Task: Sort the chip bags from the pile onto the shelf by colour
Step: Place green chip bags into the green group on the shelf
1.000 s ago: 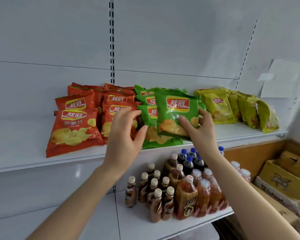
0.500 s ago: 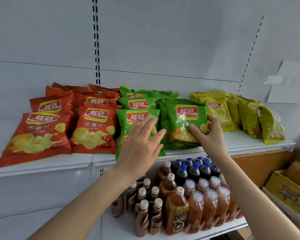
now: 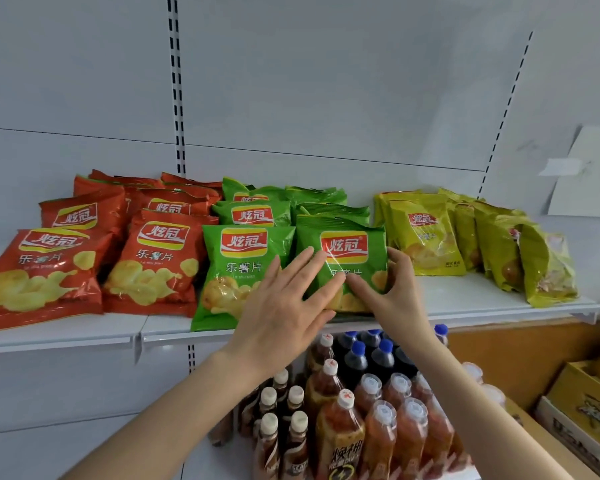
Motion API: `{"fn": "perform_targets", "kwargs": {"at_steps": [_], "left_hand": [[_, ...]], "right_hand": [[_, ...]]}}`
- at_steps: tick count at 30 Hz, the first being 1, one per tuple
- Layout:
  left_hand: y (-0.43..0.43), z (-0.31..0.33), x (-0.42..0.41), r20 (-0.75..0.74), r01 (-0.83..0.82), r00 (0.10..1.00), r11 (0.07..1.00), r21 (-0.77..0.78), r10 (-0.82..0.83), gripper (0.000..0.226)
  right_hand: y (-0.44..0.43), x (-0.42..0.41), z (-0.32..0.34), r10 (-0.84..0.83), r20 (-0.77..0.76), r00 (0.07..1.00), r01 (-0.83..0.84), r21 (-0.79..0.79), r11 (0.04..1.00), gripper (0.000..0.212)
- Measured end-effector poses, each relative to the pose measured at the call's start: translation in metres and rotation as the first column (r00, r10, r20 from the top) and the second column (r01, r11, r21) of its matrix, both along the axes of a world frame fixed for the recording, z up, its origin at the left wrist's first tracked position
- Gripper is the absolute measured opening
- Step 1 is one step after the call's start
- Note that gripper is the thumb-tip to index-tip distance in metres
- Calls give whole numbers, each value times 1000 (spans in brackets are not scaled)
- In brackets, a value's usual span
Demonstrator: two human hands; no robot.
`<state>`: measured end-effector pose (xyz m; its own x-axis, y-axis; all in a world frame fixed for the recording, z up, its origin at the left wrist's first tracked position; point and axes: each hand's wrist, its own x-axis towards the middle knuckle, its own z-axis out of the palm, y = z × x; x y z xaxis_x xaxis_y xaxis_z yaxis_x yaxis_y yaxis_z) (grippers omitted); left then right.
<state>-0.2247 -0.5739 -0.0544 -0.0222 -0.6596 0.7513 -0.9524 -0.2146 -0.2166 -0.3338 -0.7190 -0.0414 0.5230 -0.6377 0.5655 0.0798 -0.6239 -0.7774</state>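
I see the green chip bag (image 3: 352, 252) leaning back at the front of the white shelf (image 3: 471, 303), just at 3 o'clock of a second front green bag (image 3: 243, 268). It is glossy, puffed and crinkled, with a red-and-yellow logo band, white characters and chip pictures low down. The left hand (image 3: 284, 306) lies flat on its lower left face, fingers straight and spread, gripping nothing. The right hand (image 3: 395, 289) pinches its lower right edge, thumb in front and fingers behind. From it, stacked green bags (image 3: 253, 214) lie at 11 o'clock, red bags (image 3: 149, 265) at 9 o'clock, yellow bags (image 3: 426, 237) at 3 o'clock and capped drink bottles (image 3: 381, 431) at 6 o'clock, below the shelf.
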Motion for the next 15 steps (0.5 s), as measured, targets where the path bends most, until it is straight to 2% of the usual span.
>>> {"fn": "perform_targets", "kwargs": {"at_steps": [3, 5, 7, 9, 15], "left_hand": [[-6, -3, 4, -3, -49, 999, 995, 87, 50, 45], [-5, -3, 6, -1, -87, 996, 988, 129, 88, 45], [-5, 1, 6, 24, -142, 990, 975, 169, 140, 45], [-5, 5, 7, 56, -174, 984, 964, 200, 166, 46], [-10, 12, 11, -28, -220, 970, 915, 338, 243, 52]], "right_hand": [[-4, -1, 3, 28, -68, 997, -28, 8, 1000, 47], [-5, 1, 14, 15, -55, 998, -13, 40, 999, 60], [-6, 9, 31, -48, -19, 999, 48, 11, 999, 76], [-6, 20, 49, -78, 20, 997, 78, -18, 997, 84], [-20, 57, 62, -96, -83, 992, 93, -38, 995, 78]]}}
